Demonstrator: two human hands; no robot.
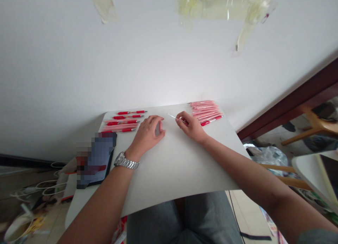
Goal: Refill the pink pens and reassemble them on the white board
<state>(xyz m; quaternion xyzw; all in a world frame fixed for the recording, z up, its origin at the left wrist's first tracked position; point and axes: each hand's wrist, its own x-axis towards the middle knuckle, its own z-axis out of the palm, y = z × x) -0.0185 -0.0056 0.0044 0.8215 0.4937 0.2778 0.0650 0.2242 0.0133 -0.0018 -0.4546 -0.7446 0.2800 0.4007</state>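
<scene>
My right hand (pixel 190 126) is closed in a pinch on a thin white pen refill (pixel 171 115), whose narrow tip points up and left. A bit of red shows by those fingertips. Across from it, my left hand (pixel 149 129) curls its fingers and thumb around a small pinkish-red thing (pixel 160 126), too hidden to name. Left of that hand lie several red pens (pixel 129 116) and some pink sticks (pixel 120 126). Beyond my right hand is a stack of pink sticks in clear wrapping (pixel 206 108), with a red clear-barrelled pen (pixel 212 120) along its near side.
The white table (pixel 174 170) stands against a white wall (pixel 158 61). A phone or tablet (pixel 97 161), partly pixelated, lies at the table's left edge. White cables (pixel 47 186) hang at the left. A wooden chair (pixel 317 122) and plastic bags (pixel 269 156) are at the right.
</scene>
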